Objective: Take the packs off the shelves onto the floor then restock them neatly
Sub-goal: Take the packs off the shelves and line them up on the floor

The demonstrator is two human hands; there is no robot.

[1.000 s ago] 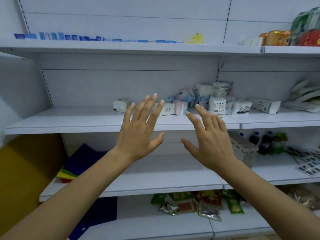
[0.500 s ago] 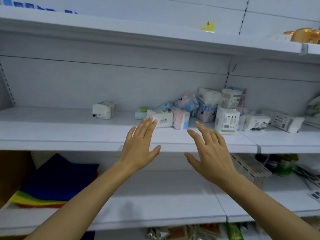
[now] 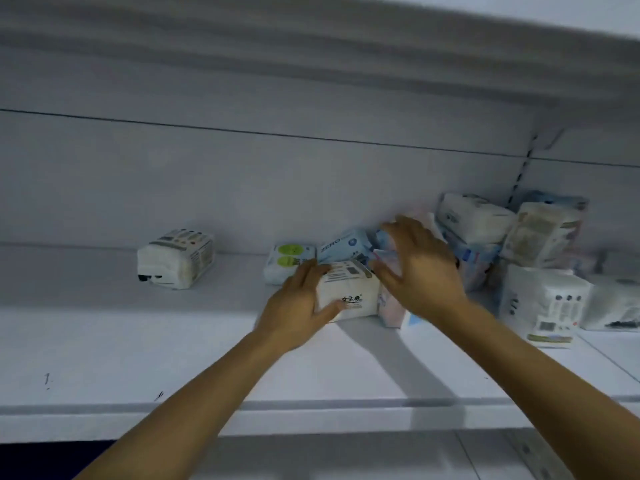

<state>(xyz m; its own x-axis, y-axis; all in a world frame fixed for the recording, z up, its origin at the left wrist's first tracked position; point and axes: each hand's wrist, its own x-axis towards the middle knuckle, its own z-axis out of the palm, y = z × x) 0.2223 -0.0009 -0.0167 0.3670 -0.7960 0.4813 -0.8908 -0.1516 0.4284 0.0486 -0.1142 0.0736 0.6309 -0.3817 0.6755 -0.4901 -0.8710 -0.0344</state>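
My left grip [image 3: 298, 303] clamps the white pack [image 3: 349, 289] on the shelf [image 3: 173, 358]; my right grip [image 3: 420, 271], fingers spread, rests on the pink pack [image 3: 391, 311] just beside.

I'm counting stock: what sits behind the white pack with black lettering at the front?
Behind the white pack, a blue pack and a green-spotted pack show. The right hand covers what lies beside them.
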